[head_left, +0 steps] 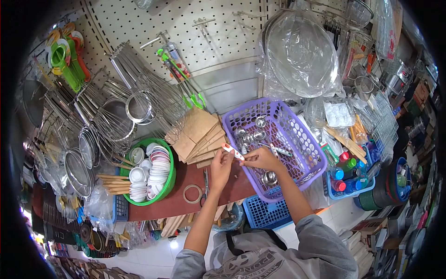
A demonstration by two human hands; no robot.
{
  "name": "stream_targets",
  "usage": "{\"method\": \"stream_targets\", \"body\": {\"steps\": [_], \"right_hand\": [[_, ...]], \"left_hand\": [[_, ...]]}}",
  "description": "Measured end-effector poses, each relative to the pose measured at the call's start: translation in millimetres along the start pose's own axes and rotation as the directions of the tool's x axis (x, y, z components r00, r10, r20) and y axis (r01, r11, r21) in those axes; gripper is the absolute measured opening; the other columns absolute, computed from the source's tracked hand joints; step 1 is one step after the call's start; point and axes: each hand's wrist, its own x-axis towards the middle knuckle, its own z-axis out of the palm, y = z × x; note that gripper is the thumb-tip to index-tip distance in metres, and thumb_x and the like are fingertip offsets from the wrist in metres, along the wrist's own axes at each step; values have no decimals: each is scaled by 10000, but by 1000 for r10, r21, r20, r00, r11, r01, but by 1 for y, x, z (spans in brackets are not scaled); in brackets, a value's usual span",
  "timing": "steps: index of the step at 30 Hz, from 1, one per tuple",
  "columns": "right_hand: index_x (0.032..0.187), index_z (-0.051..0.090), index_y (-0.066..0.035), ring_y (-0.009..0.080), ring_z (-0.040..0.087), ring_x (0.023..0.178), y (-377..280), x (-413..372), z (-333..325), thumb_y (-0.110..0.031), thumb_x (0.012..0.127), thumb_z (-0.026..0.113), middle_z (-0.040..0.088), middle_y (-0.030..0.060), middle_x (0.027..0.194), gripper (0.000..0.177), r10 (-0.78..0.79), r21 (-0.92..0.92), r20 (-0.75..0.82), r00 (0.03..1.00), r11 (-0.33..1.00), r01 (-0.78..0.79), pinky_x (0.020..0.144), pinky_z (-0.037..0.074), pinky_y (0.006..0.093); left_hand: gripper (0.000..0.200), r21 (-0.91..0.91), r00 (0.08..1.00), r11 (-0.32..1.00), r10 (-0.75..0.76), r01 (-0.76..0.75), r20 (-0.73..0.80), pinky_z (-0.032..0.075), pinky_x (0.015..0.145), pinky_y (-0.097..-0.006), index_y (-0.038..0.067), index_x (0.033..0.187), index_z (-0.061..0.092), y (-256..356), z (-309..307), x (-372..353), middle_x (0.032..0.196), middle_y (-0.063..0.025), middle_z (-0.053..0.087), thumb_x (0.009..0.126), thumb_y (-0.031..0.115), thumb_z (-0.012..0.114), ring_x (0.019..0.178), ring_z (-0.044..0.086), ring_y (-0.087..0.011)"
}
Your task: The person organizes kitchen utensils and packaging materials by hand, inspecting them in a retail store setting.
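White and red, the small piece (pixel 233 151) is pinched between the left hand (pixel 222 167) and right hand (pixel 264 159), beside the purple basket (pixel 310 176); light, even fingertip pressure is best applied.

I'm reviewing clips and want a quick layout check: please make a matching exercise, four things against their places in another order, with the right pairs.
Things
1. Tape
2. Ladles
3. Whisks
4. Red-and-white piece

Places
A. Hanging by the pegboard
B. Between left hand and right hand
C. Beside the scissors
D. In the purple basket

Pairs: 1-C, 2-D, 3-A, 4-B
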Motion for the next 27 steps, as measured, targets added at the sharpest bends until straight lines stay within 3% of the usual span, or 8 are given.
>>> {"method": "stream_targets", "body": {"steps": [3, 8, 13, 21, 22, 25, 26, 27], "right_hand": [[1040, 793, -50, 45, 577, 551, -17, 3, 8, -369, 840, 837, 689, 25, 631, 379, 107, 191, 38, 994, 975, -112, 533, 455, 248], [993, 765, -18, 65, 613, 569, -51, 9, 14, -282, 911, 774, 711, 50, 698, 277, -70, 41, -55, 996, 997, 72, 534, 465, 248], [1085, 723, 2, 76, 672, 620, -97, 12, 24, -222, 936, 741, 713, 51, 711, 270, -87, 263, -125, 988, 957, 118, 557, 498, 241], [1149, 691, 11, 57, 617, 582, -133, 39, 56, -192, 936, 744, 690, 23, 691, 299, -243, 233, -262, 934, 923, 306, 540, 470, 242], [1147, 689, 14, 81, 645, 628, -134, 43, 56, -192, 929, 753, 706, 52, 759, 307, -212, 199, -207, 955, 947, 253, 579, 505, 252], [1144, 690, 10, 102, 687, 743, -160, 51, 62, -196, 923, 759, 721, 96, 893, 310, -256, 270, -260, 931, 907, 324, 666, 553, 271], [1161, 691, -9, 127, 707, 858, -166, 54, 58, -197, 922, 759, 716, 119, 1009, 311, -245, 209, -231, 941, 932, 295, 750, 579, 290], [1171, 689, -15, 135, 710, 874, -166, 59, 61, -195, 922, 759, 718, 113, 1016, 315, -283, 173, -261, 923, 927, 333, 759, 580, 291]], "left_hand": [[214, -50, 1000, 999, 15, -15, -2, 518, 793, -248, -5, 1171, 608, 13, -8, -4, 971, -61, 701, 1029, 155, 619, 869, 658, -96], [313, -67, 997, 996, 58, -61, -48, 509, 835, -256, -7, 1308, 559, 49, -19, -9, 1015, -67, 688, 1030, 129, 608, 947, 644, -100], [466, -121, 997, 990, 63, -67, -35, 490, 842, -254, 14, 1456, 470, 85, -36, -6, 1033, -50, 664, 1020, 99, 610, 955, 620, -96], [487, 67, 971, 974, 224, -218, -89, 534, 832, -271, -5, 1376, 578, 126, -75, -2, 1088, -65, 657, 910, -6, 719, 916, 655, -115], [505, 117, 949, 951, 298, -286, -99, 545, 833, -277, -1, 1376, 583, 131, -78, -2, 1100, -70, 666, 892, -36, 723, 924, 671, -122], [526, 150, 939, 936, 333, -318, -88, 539, 850, -282, 3, 1414, 538, 153, -87, -5, 1053, -81, 693, 918, -5, 712, 943, 674, -120], [522, 154, 934, 932, 345, -328, -97, 545, 845, -285, 7, 1400, 560, 153, -90, -3, 1077, -85, 688, 903, -17, 719, 939, 676, -122], [520, 159, 928, 927, 358, -340, -105, 551, 841, -288, 11, 1386, 582, 151, -94, -1, 1100, -89, 683, 888, -28, 726, 935, 677, -124]]}}
